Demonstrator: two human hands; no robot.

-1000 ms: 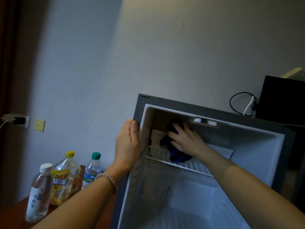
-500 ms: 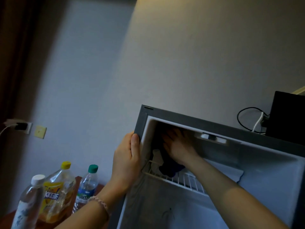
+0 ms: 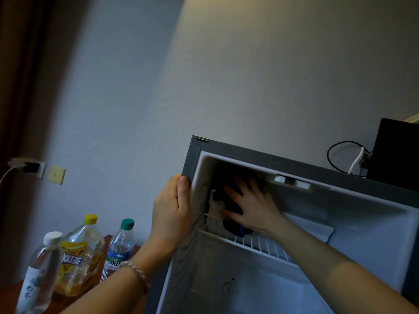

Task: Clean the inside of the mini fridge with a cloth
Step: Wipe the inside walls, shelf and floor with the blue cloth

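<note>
Steadying the mini fridge (image 3: 226,150), its frame edge is gripped by the left hand (image 3: 172,214); a dark cloth (image 3: 233,225) is pressed flat-palmed by the right hand (image 3: 254,207) against the upper compartment's back wall.

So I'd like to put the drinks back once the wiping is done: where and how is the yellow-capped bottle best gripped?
Probably around the neck just under the cap of the yellow-capped bottle, coming from above. It leans and sits tight between the white-capped bottle and the green-capped bottle, so its sides are crowded while its top stands free.
</note>
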